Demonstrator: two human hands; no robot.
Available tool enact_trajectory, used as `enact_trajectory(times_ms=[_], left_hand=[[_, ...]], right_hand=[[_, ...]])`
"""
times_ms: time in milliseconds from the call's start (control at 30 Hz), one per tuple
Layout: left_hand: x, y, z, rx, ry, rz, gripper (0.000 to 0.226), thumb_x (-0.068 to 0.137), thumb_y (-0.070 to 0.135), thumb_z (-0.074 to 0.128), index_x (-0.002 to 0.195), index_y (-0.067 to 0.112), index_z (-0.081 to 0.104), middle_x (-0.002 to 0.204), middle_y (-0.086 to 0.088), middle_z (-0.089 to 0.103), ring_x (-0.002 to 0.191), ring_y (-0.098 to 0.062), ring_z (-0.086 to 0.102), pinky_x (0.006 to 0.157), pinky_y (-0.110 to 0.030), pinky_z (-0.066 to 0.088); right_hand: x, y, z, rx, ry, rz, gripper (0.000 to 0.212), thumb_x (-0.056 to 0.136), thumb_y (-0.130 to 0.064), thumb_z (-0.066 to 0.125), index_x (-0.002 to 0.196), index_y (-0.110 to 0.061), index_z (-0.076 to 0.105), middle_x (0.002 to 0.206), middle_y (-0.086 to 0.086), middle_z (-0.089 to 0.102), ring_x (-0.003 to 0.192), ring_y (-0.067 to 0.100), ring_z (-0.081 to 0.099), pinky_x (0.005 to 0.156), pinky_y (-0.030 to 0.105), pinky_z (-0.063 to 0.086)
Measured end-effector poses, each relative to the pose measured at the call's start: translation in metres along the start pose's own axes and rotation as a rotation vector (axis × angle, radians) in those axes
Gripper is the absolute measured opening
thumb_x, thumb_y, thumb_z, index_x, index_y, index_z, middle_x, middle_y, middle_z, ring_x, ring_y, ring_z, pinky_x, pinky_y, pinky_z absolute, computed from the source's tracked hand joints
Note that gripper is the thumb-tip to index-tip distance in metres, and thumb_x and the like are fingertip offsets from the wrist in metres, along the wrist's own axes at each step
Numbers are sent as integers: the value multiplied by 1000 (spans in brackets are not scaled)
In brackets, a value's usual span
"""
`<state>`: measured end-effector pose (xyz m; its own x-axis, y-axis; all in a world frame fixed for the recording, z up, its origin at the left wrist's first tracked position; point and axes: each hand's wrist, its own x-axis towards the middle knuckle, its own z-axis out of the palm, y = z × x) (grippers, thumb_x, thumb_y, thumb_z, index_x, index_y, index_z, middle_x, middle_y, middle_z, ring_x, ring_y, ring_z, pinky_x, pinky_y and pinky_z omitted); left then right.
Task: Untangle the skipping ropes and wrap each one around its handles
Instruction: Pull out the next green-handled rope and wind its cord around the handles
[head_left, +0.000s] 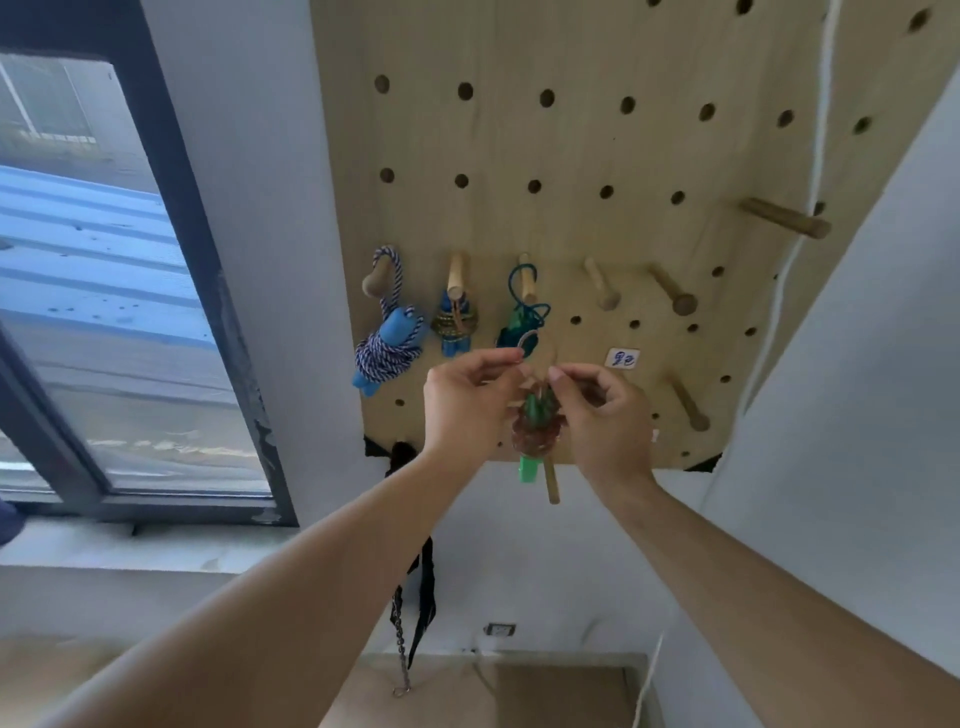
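Note:
A wooden pegboard (571, 156) hangs on the wall ahead. Three wrapped skipping ropes hang from its pegs: a blue-and-white striped one (387, 343), one with blue handles and a greenish rope (456, 325), and a teal one (522, 319). Between my hands hangs a fourth bundle (537, 434), a reddish clear rope wound round green handles. My left hand (467, 405) and my right hand (605, 415) each pinch the thin loop of rope at the bundle's top, just below the teal rope. A wooden peg (551, 480) juts out below the bundle.
Free pegs (601, 286) stand to the right on the board, one long peg (784, 218) higher up. A white cord (818, 156) runs down the right. A window (104, 286) is on the left. A black strap and chain (410, 613) hang below the board.

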<state>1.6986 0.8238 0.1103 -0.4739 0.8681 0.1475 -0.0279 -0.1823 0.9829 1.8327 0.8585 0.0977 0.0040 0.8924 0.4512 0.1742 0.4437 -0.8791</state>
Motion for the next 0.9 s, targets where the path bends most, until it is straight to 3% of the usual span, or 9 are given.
enact_trajectory(times_ms=[100, 233, 400, 567, 767, 900], left_hand=[[5, 13, 16, 7, 0, 55, 12, 87, 14, 76, 99, 18, 78, 90, 1, 78, 82, -16, 76, 76, -42, 63], [12, 26, 40, 45, -34, 66, 11, 88, 13, 74, 95, 22, 77, 86, 3, 78, 84, -14, 75, 79, -44, 63], [17, 25, 70, 127, -14, 71, 17, 88, 17, 72, 93, 33, 67, 87, 7, 75, 87, -12, 72, 81, -42, 62], [15, 23, 83, 190, 10, 144, 21, 88, 24, 73, 109, 23, 70, 99, 14, 73, 93, -3, 69, 85, -35, 60], [21, 17, 78, 269, -41, 117, 36, 91, 15, 68, 127, 21, 64, 120, 10, 68, 114, -8, 63, 96, -35, 55], [20, 13, 71, 337, -51, 125, 43, 92, 17, 67, 134, 20, 60, 124, 13, 63, 117, -5, 58, 93, -24, 49]], right_hand=[[15, -11, -11, 1, 50, -33, 7, 91, -24, 75, 87, -29, 74, 82, -14, 74, 81, 2, 71, 73, 23, 60], [38, -8, -24, 41, 95, 47, 5, 92, -24, 74, 94, -22, 77, 86, -6, 77, 84, 10, 74, 75, 41, 64], [51, 6, -36, 23, 169, 57, 11, 92, -24, 73, 97, -16, 78, 85, -4, 77, 83, 13, 73, 76, 43, 63], [70, 7, -38, 4, 165, 81, 4, 91, -24, 74, 90, -22, 77, 81, -5, 76, 78, 13, 73, 72, 44, 63], [100, 11, -27, -45, 92, 156, 11, 89, -31, 73, 79, -35, 73, 78, -11, 76, 76, 11, 74, 73, 43, 63], [115, 12, -21, -145, 66, 200, 12, 89, -30, 71, 79, -36, 70, 81, -13, 74, 81, 11, 73, 77, 41, 62]])
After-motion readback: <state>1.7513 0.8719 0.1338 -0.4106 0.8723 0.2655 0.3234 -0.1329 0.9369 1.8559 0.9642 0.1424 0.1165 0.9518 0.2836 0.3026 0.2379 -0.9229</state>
